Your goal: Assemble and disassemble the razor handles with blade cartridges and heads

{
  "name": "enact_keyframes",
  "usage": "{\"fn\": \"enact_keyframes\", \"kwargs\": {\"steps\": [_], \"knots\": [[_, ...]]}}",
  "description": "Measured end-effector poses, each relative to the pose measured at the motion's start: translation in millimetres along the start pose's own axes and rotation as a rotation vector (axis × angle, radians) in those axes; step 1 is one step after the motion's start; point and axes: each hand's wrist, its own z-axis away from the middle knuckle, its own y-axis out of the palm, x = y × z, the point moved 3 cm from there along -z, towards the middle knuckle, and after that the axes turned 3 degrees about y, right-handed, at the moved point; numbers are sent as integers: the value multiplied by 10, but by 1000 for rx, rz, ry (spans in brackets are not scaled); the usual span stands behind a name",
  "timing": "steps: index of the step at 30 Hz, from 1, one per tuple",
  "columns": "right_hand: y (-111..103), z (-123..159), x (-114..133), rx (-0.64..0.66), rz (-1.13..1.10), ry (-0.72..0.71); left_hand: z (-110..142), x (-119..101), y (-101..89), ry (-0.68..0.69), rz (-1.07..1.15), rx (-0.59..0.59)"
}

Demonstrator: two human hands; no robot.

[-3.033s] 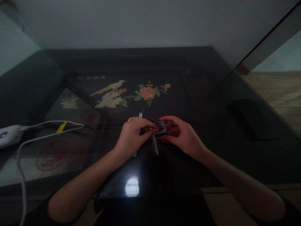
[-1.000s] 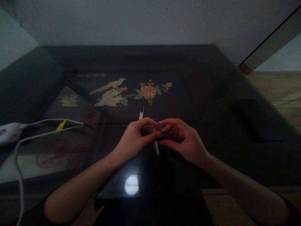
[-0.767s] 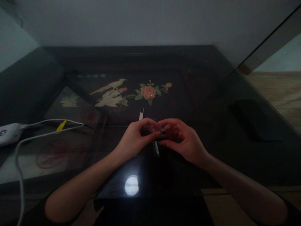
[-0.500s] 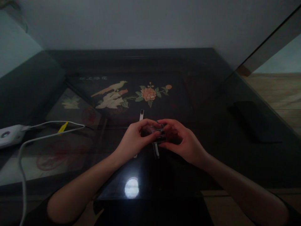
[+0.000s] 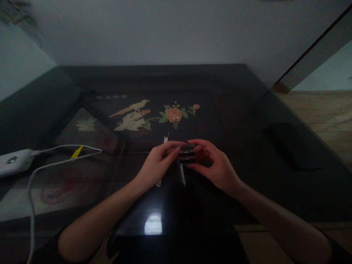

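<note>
Between my two hands is a small, clear, box-like item (image 5: 187, 153) with dark and shiny bands; its kind is hard to make out in the dim light. My left hand (image 5: 158, 159) pinches its left side with thumb and fingers. From the right, my right hand (image 5: 217, 163) grips its edge, thumb low and fingertips on top. A slim white-and-silver strip (image 5: 166, 138) with a dark tip lies on the table, its middle hidden behind my left hand. Just below the clear item, a narrow silver tool (image 5: 183, 176) points toward me.
The dark glass-topped table (image 5: 233, 205) carries a bird-and-flower picture (image 5: 173, 114). At the left are a white device (image 5: 16, 161) and a white cable (image 5: 32, 205) with a yellow tag (image 5: 77, 151). A dark flat object (image 5: 294, 146) lies at the right.
My left thumb has drawn back to the left, so more of the clear item shows between my hands. The view has tilted slightly.
</note>
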Motion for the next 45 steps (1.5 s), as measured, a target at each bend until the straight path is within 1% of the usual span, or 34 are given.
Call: {"fn": "enact_keyframes", "kwargs": {"steps": [8, 14, 18, 22, 25, 27, 31, 34, 38, 45], "knots": [[-14, -2, 2, 10, 75, -42, 16, -8, 12, -10, -27, -5], [1, -2, -4, 37, 219, -66, 6, 20, 2, 20, -119, -16], [3, -4, -2, 48, 298, -85, 5, 15, 2, 41, -141, -16], [-14, -9, 11, 54, 364, -117, 10, 9, 8, 50, -166, 5], [-31, -21, 21, 44, 398, -136, 6, 23, 1, 48, -135, 31], [-39, -32, 17, 38, 411, -146, -3, 37, -15, 51, -134, 26], [-48, -62, -17, 43, 435, -167, -28, 71, -52, 62, -189, -15], [-55, -83, -46, 48, 462, -174, -42, 83, -60, 85, -216, -26], [-69, -108, -72, 74, 488, -183, -52, 78, -69, 115, -305, -41], [-66, -151, -146, 138, 492, -157, -78, 121, -116, 135, -469, -31]]}}
